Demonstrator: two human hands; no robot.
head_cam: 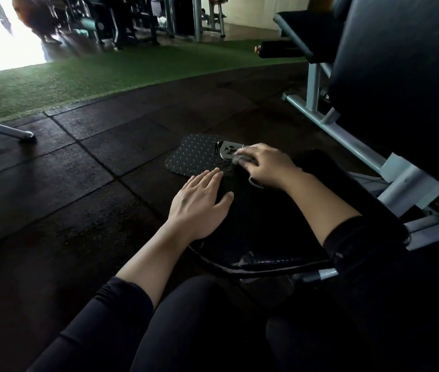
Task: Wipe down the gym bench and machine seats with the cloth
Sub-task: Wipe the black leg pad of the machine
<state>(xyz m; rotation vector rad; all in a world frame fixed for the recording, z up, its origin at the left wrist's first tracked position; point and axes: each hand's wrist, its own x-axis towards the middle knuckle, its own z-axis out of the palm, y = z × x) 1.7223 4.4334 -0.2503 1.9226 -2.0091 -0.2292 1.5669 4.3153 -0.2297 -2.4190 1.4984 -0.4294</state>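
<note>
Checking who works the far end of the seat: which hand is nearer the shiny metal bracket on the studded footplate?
Right. The right hand reaches the metal bracket, fingers curled on a pale cloth beside it. The left hand lies flat on the seat pad, nearer the person.

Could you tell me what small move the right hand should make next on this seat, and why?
Probably draw the cloth back toward the body across the seat pad. The right hand grips it at the pad's far edge, by the metal bracket, while the left hand rests flat on the pad.
</note>
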